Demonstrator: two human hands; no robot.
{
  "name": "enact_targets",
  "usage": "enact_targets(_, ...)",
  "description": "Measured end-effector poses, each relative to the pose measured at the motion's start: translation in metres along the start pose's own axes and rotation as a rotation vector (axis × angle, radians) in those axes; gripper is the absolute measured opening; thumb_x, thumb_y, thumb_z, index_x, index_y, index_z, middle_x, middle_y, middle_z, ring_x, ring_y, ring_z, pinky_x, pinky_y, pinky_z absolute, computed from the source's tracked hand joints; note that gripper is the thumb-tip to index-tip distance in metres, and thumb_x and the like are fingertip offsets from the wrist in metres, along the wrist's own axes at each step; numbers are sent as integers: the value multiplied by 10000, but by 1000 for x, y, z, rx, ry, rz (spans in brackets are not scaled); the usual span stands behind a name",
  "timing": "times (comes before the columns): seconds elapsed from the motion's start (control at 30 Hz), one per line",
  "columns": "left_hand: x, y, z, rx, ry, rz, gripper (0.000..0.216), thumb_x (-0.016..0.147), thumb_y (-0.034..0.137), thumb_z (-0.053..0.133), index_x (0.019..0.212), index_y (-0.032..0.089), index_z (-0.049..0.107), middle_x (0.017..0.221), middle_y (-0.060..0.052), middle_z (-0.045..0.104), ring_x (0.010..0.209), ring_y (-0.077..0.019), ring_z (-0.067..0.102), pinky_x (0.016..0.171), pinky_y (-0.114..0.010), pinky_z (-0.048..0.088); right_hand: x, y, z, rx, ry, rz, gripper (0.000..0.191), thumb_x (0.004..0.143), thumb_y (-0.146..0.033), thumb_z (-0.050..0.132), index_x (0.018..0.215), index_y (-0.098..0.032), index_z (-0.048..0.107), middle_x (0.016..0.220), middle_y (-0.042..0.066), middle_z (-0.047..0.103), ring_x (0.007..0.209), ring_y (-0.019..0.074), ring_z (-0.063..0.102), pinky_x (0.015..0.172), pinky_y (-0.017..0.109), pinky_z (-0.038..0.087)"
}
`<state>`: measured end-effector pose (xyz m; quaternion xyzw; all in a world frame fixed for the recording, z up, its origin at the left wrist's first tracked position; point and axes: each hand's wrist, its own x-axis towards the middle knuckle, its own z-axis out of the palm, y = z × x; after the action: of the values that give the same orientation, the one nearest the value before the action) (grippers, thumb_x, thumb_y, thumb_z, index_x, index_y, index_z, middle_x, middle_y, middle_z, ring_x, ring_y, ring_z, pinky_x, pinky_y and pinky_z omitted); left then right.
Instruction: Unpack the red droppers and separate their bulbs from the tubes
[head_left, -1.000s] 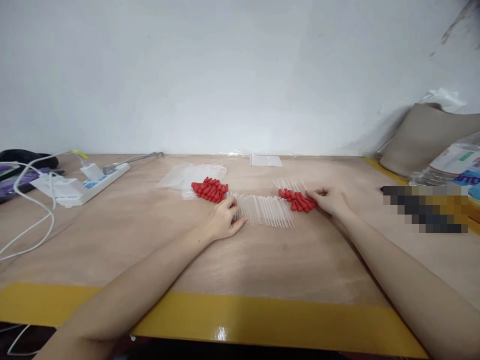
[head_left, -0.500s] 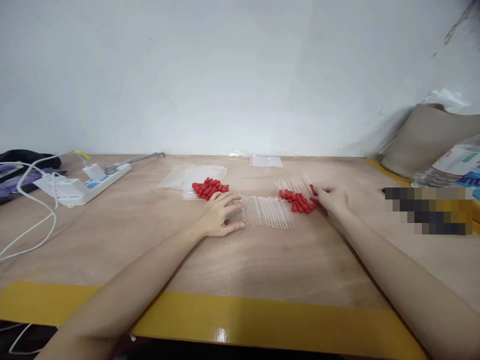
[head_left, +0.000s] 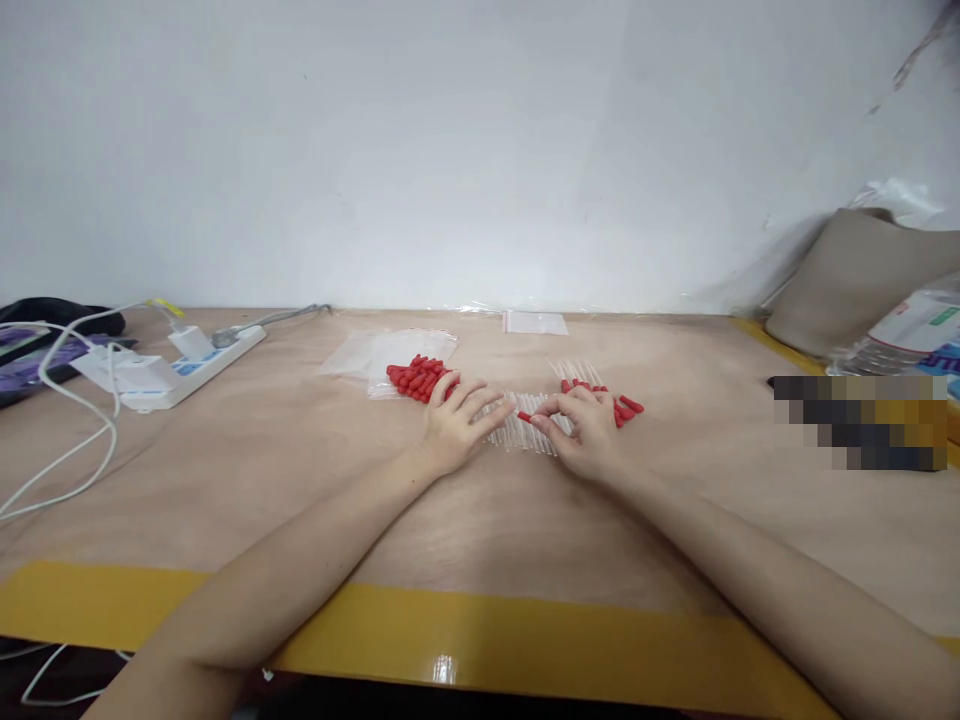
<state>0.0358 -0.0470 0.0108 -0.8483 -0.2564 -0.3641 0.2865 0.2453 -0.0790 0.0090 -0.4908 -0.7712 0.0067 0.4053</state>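
A row of clear thin tubes (head_left: 525, 428) lies on the wooden table (head_left: 480, 520). My left hand (head_left: 456, 425) rests on the row's left end with fingers spread flat. My right hand (head_left: 581, 430) lies over the right part of the row and pinches a small red cap (head_left: 524, 416) between thumb and forefinger, close to my left fingertips. One pile of red caps (head_left: 418, 378) sits on a clear bag behind my left hand. A second pile of red caps (head_left: 621, 406) lies behind my right hand, with more tubes (head_left: 574, 370) beyond it.
A white power strip (head_left: 169, 368) with plugs and white cables (head_left: 52, 440) lies at the left. Clear bags (head_left: 535, 322) lie near the wall. A brown cushion (head_left: 855, 275) and a plastic bottle (head_left: 900, 335) sit at the right. Yellow tape (head_left: 480, 640) marks the front edge.
My right hand left the right-hand cap pile and came left over the tubes with one red cap in its fingers. My left hand spread out and shifted slightly right.
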Motion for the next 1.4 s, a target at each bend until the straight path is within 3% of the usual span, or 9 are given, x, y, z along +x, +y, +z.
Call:
enact_targets(0.1,1,0,-2,8,12,17,209,839,165,497,935,312,612,811,43,681,769,-129,569,893,-398,280,-1,-6,-2,39,-101,-8,201,831,-388,490,761,-233,598,712,-21,627,679,135,500,759,339,251)
enact_targets(0.27,3,2,-4,31,41,78,180,839,142,493,893,271,607,779,51,678,700,-103,550,856,-377,275,0,-8,-4,-12,-177,-66,208,827,-420,494,899,-273,622,793,-7,654,764,157,501,728,329,240)
enact_targets(0.4,4,4,-4,42,52,124,194,837,121,487,928,260,587,823,54,677,704,-97,538,863,-367,267,2,-10,-2,-30,-255,-64,281,873,-384,414,790,-248,646,688,-5,637,730,148,487,729,329,227)
enact_targets(0.57,4,9,-2,62,24,109,163,836,118,459,847,231,576,712,56,648,671,-102,510,838,-363,260,5,-9,-1,120,-378,-5,349,864,-401,422,674,-217,649,609,-21,620,661,130,471,707,307,225)
enact_targets(0.7,5,14,0,73,-22,43,175,819,116,426,786,215,566,649,42,613,671,-118,503,849,-391,245,3,-9,0,48,-243,-55,279,832,-409,492,707,-246,680,614,-21,636,670,131,461,723,325,202)
enact_targets(0.97,5,17,0,-44,-120,-101,153,829,175,423,762,203,557,666,24,617,693,-137,512,885,-426,213,-3,-14,-1,-451,167,-506,222,865,-235,468,721,-209,634,562,-28,585,680,113,452,812,372,166)
enact_targets(1.13,7,18,-3,-124,-167,-181,178,851,199,404,764,201,560,677,20,624,692,-140,515,881,-423,222,-4,-12,-2,-559,309,-718,142,838,-164,510,805,-217,638,642,-30,611,749,118,475,797,337,165)
enact_targets(1.23,6,16,-2,-117,-159,-178,184,857,209,407,765,200,566,674,16,624,690,-138,523,892,-419,225,-3,-12,-1,-465,218,-563,167,854,-236,488,800,-233,647,644,-20,619,725,125,467,797,351,162)
enact_targets(1.4,5,12,-3,-4,-11,-9,123,851,190,464,807,225,573,694,45,635,710,-118,543,934,-408,204,4,-15,-6,31,-249,-112,283,841,-432,451,809,-231,647,658,-14,601,678,128,451,733,327,244)
